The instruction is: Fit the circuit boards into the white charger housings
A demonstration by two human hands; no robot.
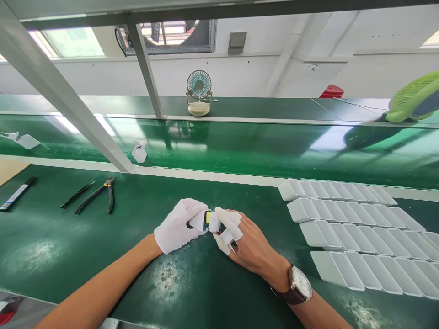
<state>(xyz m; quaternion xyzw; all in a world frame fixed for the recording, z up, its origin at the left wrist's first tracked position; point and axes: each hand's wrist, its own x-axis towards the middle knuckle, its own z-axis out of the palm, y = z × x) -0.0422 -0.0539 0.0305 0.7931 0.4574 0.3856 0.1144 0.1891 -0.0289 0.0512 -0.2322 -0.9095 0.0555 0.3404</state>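
The left hand (pixel 178 226), in a white glove, is closed around a small white part (pixel 206 220) that shows yellow and black on its open side. The right hand (pixel 248 246), bare but for white finger cots, pinches the same part from the right with its fingertips. The part sits between the two hands, just above the near middle of the green table (pixel 137 274). A watch (pixel 301 283) is on the right wrist.

To the right lie four rows of white shells (pixel 346 228), overlapping like tiles. All look empty, so, as a judgement, most of the work is not yet done. Far left on the table are pliers (pixel 103 194), tweezers (pixel 77 194) and a marker (pixel 17 194).

Beyond the table runs a green belt (pixel 240 146) carrying two white pieces (pixel 139 151), which may be finished ones. Farther off stands a small fan (pixel 199 93), with a green fan (pixel 414 98) at far right.

No brand or writing can be read. The marker's label and the watch dial are too small.
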